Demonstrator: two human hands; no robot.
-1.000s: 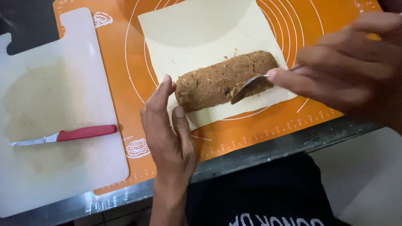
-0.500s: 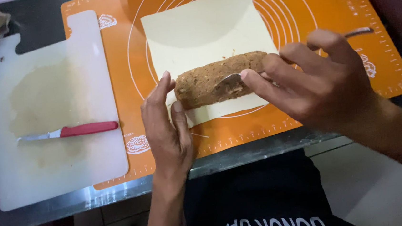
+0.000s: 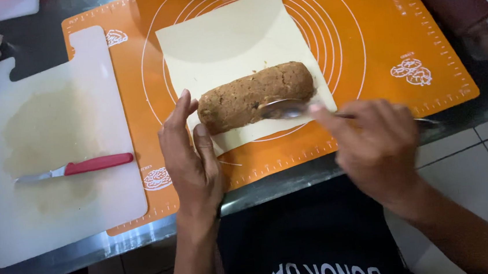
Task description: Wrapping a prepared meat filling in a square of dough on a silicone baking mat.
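— Where was the filling when you looked over?

— A brown log of filling (image 3: 257,95) lay across the near part of a pale square pastry sheet (image 3: 230,39), which sat in the middle of the orange baking mat (image 3: 398,32), close to the mat's front edge. The left hand (image 3: 190,158) stood open, fingers together, its fingertips pressed flat against the log's left end. The right hand (image 3: 375,144) was closed around a metal spoon (image 3: 288,109), the bowl of it touching the log's near side.

— Anything that worried you?

— A few things, as I judged it. The log looked crumbly; a hard push from the spoon could have broken it or shoved crumbs onto the bare pastry. The spoon's edge might also have nicked the thin sheet beneath.

— And around it?

— A white cutting board (image 3: 55,169) overlapped the mat's left edge, with a red-handled knife (image 3: 78,167) lying on it, well apart from both hands. The mat reached the table's front edge, so a tug could have dragged it off.
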